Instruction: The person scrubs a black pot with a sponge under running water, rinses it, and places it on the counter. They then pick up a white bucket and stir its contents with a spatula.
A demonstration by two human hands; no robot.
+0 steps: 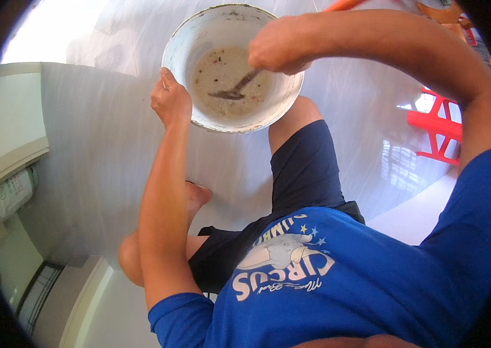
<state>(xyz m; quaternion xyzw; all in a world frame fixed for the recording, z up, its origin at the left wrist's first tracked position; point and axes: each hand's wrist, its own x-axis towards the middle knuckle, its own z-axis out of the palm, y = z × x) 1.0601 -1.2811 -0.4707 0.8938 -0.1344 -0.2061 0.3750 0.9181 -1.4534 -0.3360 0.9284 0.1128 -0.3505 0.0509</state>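
A round white basin (287, 98) with a stained rim is in front of my legs, at the top middle of the view. My left hand (171, 98) grips its left rim, with the thumb up on the edge. Over the basin's right side, my right hand (280, 45) is closed around a dark tool (243, 82) whose handle slants down to a wide end lying in the contents. What the upper part of the tool looks like is hidden by the hand. Pale, cloudy liquid or batter (215, 71) with small dark and coloured bits covers the basin's bottom.
A red plastic stool (435, 124) is on the shiny grey floor (97, 126) at the right. An orange object (343, 5) shows behind my right forearm. At the far left are a pale wall or cabinet side (19, 104) and a white sack bearing writing (12, 193).
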